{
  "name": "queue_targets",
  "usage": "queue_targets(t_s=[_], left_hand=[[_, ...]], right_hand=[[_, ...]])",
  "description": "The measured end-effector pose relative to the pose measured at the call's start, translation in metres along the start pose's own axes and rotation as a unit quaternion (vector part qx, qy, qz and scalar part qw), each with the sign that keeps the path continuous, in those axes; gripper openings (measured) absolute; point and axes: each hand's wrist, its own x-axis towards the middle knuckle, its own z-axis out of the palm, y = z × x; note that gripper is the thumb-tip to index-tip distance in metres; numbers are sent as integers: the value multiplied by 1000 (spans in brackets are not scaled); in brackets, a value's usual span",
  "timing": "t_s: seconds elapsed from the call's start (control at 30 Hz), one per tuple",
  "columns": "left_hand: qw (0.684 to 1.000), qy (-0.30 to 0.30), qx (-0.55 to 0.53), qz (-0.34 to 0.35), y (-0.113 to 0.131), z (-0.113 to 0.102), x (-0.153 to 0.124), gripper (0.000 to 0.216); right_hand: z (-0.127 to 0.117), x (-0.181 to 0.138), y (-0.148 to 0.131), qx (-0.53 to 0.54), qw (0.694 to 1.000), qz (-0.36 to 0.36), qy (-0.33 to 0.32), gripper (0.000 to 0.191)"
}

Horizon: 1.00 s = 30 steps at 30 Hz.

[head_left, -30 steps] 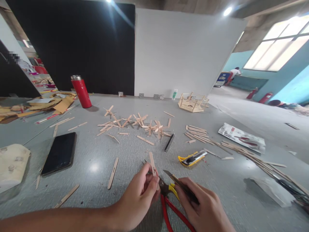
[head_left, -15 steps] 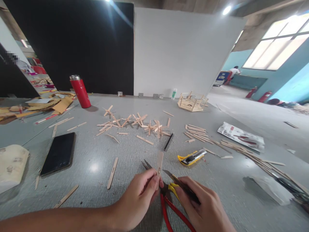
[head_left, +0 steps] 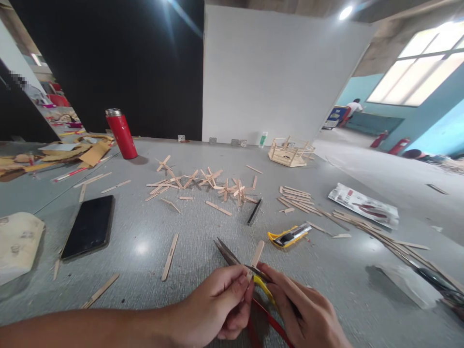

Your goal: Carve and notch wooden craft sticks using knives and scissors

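Observation:
My left hand (head_left: 217, 309) pinches a short wooden craft stick (head_left: 257, 254) that points up and to the right. My right hand (head_left: 304, 314) is wrapped round the red and yellow handles of a pair of snips (head_left: 232, 255). The dark blades are spread apart and point up to the left, with the stick lying between them. Both hands are low in the middle of the picture, close together over the grey table (head_left: 203, 232).
A yellow utility knife (head_left: 289, 236) and a black pen (head_left: 254, 211) lie just beyond my hands. Loose sticks (head_left: 203, 183) are scattered farther back. A black phone (head_left: 89, 226) lies left, a red flask (head_left: 121, 133) far left, a stick-built frame (head_left: 289, 152) at the back.
The stick has swung from leaning left to leaning right. The snips' blades have come up between my hands, and the right hand has shifted closer to the left.

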Motion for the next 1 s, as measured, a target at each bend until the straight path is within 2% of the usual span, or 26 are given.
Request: queue_targets(t_s=[0.2,0.4,0.77,1.0], left_hand=[[1000,-9,-24,-5,-2,-5,4,40],[999,-33,-12,-23,-1,-8,1,40],[997,-59,-46,-21,5,-9,3,41],[996,-66,-59,-22,2,-10,5,40]], right_hand=[[2,-4,6,-54,998,-29,-6,44],[4,-9,3,-43,999,-29,2,39],[9,-7,-5,19,997,71,1,31],[-2,4,-13,10,993,117,-25,39]])
